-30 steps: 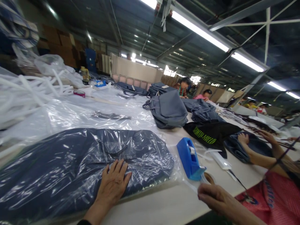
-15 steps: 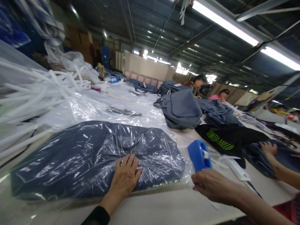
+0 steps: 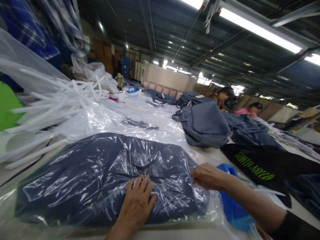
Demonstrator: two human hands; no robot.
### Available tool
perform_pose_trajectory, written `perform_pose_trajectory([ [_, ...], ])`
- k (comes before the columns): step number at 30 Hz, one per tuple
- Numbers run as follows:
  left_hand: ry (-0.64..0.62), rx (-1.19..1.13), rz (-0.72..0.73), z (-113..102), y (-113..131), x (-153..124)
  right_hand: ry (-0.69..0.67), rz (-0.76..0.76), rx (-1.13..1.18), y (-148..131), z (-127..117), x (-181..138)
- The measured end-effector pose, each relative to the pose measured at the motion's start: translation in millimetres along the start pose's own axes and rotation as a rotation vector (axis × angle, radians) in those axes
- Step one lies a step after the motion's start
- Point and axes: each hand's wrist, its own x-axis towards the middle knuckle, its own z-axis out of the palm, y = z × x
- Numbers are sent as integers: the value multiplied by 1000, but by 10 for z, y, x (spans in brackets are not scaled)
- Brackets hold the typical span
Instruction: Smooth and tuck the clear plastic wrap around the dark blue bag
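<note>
A navy bag (image 3: 87, 173) wrapped in clear plastic lies flat on the table in front of me. My left hand (image 3: 138, 203) rests palm down on its near middle, fingers spread. My right hand (image 3: 207, 176) reaches across to the bag's right end. Its fingertips are pinched together on the crinkled plastic wrap there; I cannot see whether anything else is between them. A blue tape dispenser (image 3: 232, 206) stands just under and behind my right forearm, partly hidden by it.
A grey backpack (image 3: 205, 125) and more navy bags lie farther back. A black garment with green lettering (image 3: 262, 166) is at the right. White foam tubes (image 3: 57, 100) pile up at the left, and a black strap (image 3: 140, 123) lies on loose plastic sheeting. Two people (image 3: 223, 96) work at the far end.
My right hand has moved left from beside the tape dispenser onto the bag's right end. My left hand has stayed flat on the bag. The view has swung left.
</note>
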Motion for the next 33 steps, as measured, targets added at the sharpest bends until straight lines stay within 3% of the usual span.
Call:
perform_pose_trajectory([
  [9,8,77,54,-26,-3,12,-60,17,260,232,204,431],
  [15,8,75,59,-50,-4,20,-203,183,658,369,418,593],
  [19,-12,108,76,-48,-5,39,-198,238,823,468,592,654],
  [23,-2,113,78,-58,-3,24,-70,249,842,619,787,685],
  [27,4,94,71,-52,-6,7,125,362,777,653,850,605],
  [31,-6,24,9,-13,5,10,454,529,630,351,836,376],
  [33,-45,-39,-51,-6,35,13,602,522,577,136,975,254],
])
